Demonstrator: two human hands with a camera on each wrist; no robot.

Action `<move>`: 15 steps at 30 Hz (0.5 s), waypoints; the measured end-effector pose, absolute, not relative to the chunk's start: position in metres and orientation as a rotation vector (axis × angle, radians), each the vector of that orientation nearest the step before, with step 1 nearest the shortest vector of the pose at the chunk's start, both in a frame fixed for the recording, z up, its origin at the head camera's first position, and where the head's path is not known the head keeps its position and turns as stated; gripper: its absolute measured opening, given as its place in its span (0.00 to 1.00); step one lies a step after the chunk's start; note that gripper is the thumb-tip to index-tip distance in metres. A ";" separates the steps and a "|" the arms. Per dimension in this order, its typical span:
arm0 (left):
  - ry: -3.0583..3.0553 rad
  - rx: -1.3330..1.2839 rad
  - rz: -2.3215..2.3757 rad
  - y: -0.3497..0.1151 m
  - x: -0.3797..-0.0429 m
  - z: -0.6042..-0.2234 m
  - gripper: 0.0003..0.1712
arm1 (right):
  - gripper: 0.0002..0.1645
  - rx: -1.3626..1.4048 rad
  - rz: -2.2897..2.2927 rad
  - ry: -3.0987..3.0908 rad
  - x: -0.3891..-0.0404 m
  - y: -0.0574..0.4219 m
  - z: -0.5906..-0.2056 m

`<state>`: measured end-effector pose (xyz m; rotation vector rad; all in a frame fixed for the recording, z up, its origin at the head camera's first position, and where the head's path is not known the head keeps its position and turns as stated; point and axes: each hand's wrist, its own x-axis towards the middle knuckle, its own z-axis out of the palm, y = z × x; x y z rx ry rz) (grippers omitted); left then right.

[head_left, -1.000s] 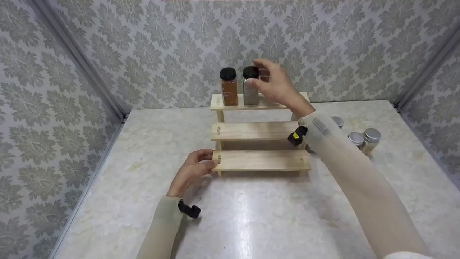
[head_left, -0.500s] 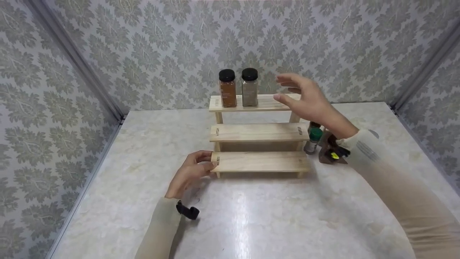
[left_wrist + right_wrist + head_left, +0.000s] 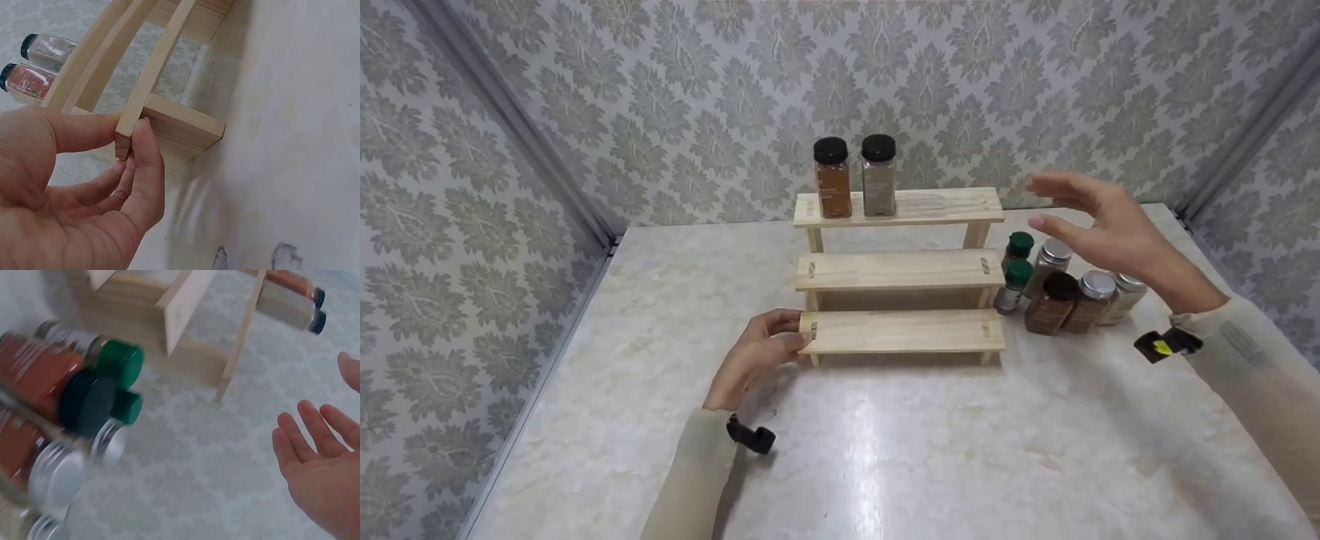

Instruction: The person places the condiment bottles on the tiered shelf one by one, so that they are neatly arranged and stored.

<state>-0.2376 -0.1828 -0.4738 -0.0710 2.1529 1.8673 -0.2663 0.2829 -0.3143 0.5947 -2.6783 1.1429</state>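
A three-tier wooden spice rack stands on the table. My left hand pinches the left end of its lowest shelf; in the left wrist view the thumb lies over the board and the fingers curl under it. On the top shelf, toward its left, stand an orange-brown spice jar and a grey-green spice jar, both with black lids. My right hand holds nothing and hovers above the jars right of the rack, thumb and fingers spread apart.
Several spice jars cluster beside the rack's right end: green-lidded ones, a dark-lidded brown one and silver-lidded ones. A patterned wall rises behind the table.
My right hand has let go of the grey-green spice jar on the top shelf and moved right, to above the other jars. The left hand has kept its grip on the rack.
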 end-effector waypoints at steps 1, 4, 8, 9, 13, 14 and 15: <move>2.151 -0.061 1.870 -0.183 -0.237 -0.474 0.26 | 0.33 0.582 1.141 -2.687 -0.266 0.290 -0.316; 2.153 -0.042 1.870 -0.184 -0.237 -0.475 0.27 | 0.32 0.548 1.123 -2.694 -0.264 0.312 -0.324; 2.154 -0.045 1.872 -0.184 -0.238 -0.475 0.27 | 0.30 0.513 1.126 -2.675 -0.265 0.338 -0.337; 2.158 -0.044 1.868 -0.184 -0.239 -0.476 0.27 | 0.30 0.505 1.129 -2.672 -0.266 0.345 -0.341; 2.152 -0.052 1.861 -0.184 -0.240 -0.475 0.27 | 0.30 0.475 1.159 -2.680 -0.269 0.373 -0.356; 2.154 -0.046 1.856 -0.184 -0.240 -0.475 0.27 | 0.30 0.470 1.161 -2.683 -0.270 0.379 -0.361; 2.157 -0.044 1.852 -0.184 -0.241 -0.475 0.27 | 0.30 0.462 1.171 -2.686 -0.271 0.386 -0.365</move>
